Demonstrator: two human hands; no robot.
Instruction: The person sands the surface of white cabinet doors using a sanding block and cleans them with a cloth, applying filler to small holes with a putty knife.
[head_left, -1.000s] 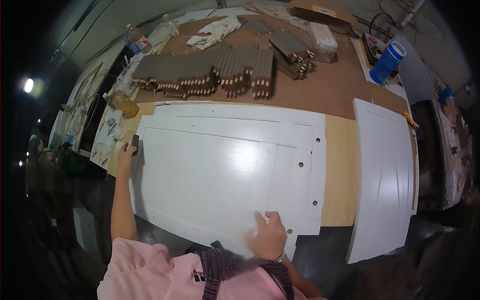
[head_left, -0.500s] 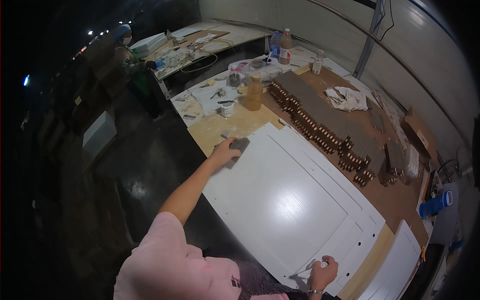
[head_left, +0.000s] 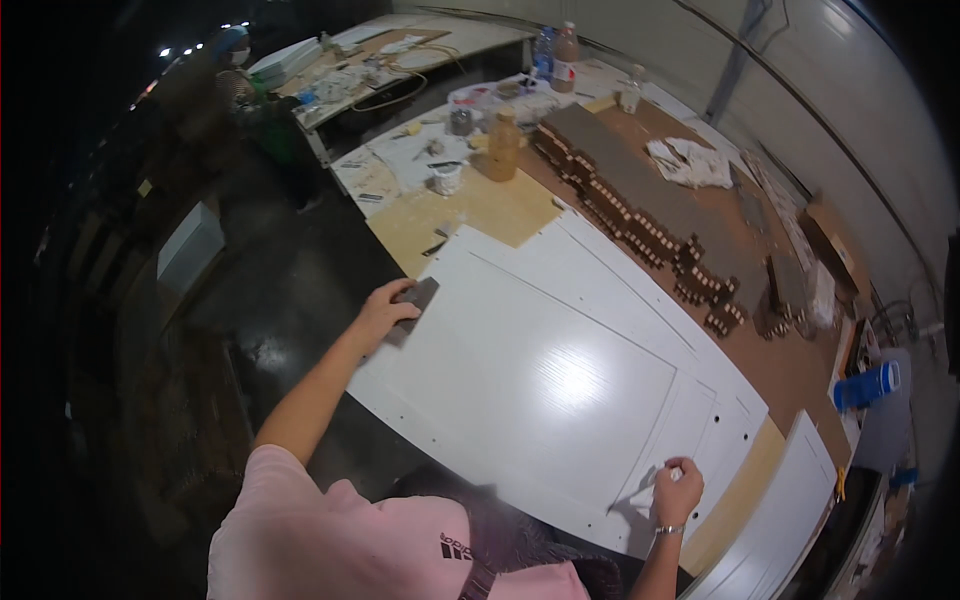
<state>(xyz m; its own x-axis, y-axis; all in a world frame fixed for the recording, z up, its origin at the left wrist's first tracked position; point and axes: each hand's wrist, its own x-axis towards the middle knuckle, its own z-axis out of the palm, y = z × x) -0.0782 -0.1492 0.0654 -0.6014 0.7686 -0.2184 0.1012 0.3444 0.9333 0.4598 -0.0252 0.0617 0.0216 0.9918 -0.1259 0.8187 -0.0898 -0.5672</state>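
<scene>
A white panel (head_left: 520,370) with routed grooves lies in front of me, on top of a second white panel (head_left: 620,285) that shows beyond its far side. At the upper panel's left end my left hand (head_left: 382,312) is closed around a grey-brown sanding block (head_left: 423,297), which rests on or against the edge. Over the right part of the panel is my right hand (head_left: 680,494), fingers pinched on a small white thing (head_left: 677,474). What kind of thing it is cannot be made out; something thin points from it toward the panel.
Brown sanding blocks (head_left: 650,240) lie in stepped rows on the brown board. Bottles (head_left: 503,145), a white cup (head_left: 446,180) and cloths (head_left: 690,163) stand or lie beyond. Another white panel (head_left: 770,515) is at right, near a blue bottle (head_left: 868,385). A person (head_left: 240,100) is at far left.
The upper white panel has turned relative to the one beneath, uncovering more of it. My left hand has moved left and nearer with the block; my right hand has shifted slightly right and farther away.
</scene>
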